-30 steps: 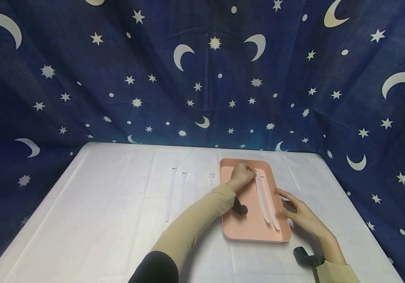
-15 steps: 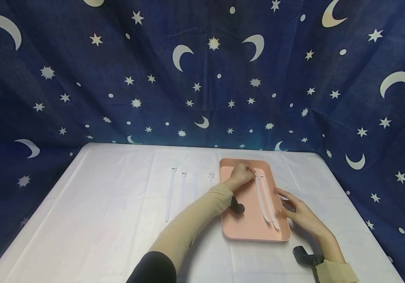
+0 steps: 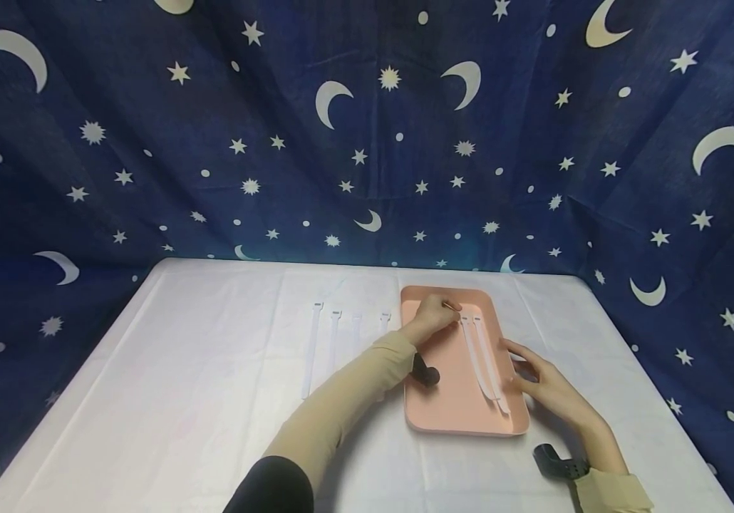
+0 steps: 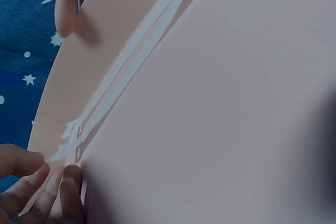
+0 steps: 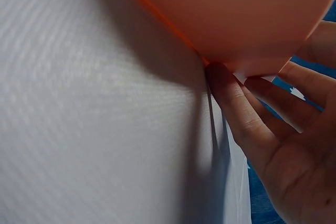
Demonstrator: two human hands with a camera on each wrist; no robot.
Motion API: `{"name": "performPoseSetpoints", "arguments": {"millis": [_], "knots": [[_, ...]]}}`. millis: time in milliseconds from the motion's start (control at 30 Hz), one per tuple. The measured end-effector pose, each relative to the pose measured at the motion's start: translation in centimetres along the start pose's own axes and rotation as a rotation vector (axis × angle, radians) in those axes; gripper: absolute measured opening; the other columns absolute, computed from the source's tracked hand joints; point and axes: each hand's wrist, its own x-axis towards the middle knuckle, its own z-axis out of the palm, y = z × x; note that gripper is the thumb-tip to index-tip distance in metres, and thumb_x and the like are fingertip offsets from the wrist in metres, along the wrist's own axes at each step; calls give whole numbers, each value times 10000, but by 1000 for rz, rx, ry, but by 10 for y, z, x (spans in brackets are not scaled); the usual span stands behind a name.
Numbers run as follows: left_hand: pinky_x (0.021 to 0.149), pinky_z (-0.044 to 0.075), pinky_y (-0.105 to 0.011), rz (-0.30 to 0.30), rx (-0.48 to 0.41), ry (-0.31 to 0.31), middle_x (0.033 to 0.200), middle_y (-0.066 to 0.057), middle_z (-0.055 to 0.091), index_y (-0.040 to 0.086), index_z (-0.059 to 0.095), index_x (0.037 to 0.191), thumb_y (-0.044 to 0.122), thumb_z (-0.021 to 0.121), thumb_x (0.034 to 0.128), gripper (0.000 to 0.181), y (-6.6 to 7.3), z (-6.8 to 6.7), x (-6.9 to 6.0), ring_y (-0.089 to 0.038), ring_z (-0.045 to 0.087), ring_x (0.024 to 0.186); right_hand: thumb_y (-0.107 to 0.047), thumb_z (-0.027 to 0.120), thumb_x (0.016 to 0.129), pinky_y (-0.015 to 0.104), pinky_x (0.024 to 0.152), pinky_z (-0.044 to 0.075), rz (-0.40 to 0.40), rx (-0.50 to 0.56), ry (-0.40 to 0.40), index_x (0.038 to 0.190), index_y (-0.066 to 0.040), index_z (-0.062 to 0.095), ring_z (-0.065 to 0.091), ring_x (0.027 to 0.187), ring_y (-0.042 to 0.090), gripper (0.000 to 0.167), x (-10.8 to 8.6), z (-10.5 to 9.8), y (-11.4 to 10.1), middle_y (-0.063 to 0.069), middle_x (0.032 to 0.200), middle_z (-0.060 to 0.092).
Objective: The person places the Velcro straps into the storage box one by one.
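Observation:
Two white cable straps (image 3: 482,363) with slotted heads lie lengthwise, side by side, in the right half of a peach tray (image 3: 434,424). My left hand (image 3: 434,313) reaches over the tray's left rim, its fingertips at the head of the left strap. In the left wrist view, the thumb and fingers of this left hand (image 4: 31,187) sit right beside the strap heads, with no strap plainly between them. My right hand (image 3: 553,388) touches the tray's right side with extended, slightly bent fingers. Fingers (image 5: 244,111) of that hand meet the tray's edge in the right wrist view.
Several more white straps (image 3: 311,349) lie in a row on the white table cover (image 3: 181,385), left of the tray; my left sleeve (image 3: 341,392) partly covers some. A dark blue curtain (image 3: 367,142) with moons and stars hangs behind the table.
My left hand has shifted slightly left, away from the strap heads. The left strap's head now shows more fully. My right hand stays at the tray's side.

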Motion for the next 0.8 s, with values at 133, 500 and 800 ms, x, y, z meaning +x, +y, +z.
{"name": "performPoseSetpoints", "arguments": {"millis": [133,500,800], "knots": [[575,537,-246,-15,-47,4,861,-173,701,-53,684,1022,-26,618,820,214,-1,-3,-1,-273,657,685,-241,631,922,310,941,483,1,-6,-1,1485,-82,337,470,1269,461,654,1,0,-1,209,1509,371],[666,580,-407,-33,-102,-15,990,-249,695,-28,667,1112,36,595,871,260,5,-15,-14,-359,670,778,-216,625,922,527,1005,435,24,13,-14,1491,-73,318,426,1304,490,662,2,0,-1,211,1530,336],[723,592,-398,-22,-116,-15,1001,-125,712,11,694,1067,66,650,872,207,9,-20,-21,-368,690,906,-230,621,926,656,1026,368,41,47,-17,1496,-84,310,382,1323,519,666,1,1,0,212,1545,306]]}}
